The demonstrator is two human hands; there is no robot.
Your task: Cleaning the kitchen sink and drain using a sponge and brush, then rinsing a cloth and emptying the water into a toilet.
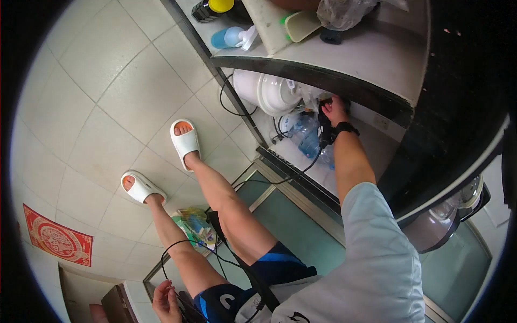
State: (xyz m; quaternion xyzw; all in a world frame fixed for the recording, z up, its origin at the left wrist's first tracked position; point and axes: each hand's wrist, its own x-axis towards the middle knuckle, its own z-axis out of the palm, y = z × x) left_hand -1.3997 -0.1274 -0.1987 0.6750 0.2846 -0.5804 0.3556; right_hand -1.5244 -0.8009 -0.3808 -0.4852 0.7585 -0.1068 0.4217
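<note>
My right hand [336,111] reaches into the lower compartment of a dark-edged shelf unit [315,76]. Its fingers are bent beside a dark object and a clear plastic bag [311,95]; whether they grip anything is hidden. A black band with a small cabled device [324,136] circles that wrist. Just below lie clear plastic bottles [305,135] with a bluish tint. Left of the hand, a white lidded container [272,91] lies tilted. Down by my left thigh, my left hand [165,303] hangs with loosely curled fingers, its thumb apart, close to a black cable [181,242].
The upper shelf bears a blue spray bottle [232,37], a yellow-capped bottle [210,10] and a pale plastic scoop [303,26]. Glass-panelled cabinet doors [299,218] stand beside my legs. A bag of packaging [196,226] sits on the tiled floor [125,97]. Black cables cross before me.
</note>
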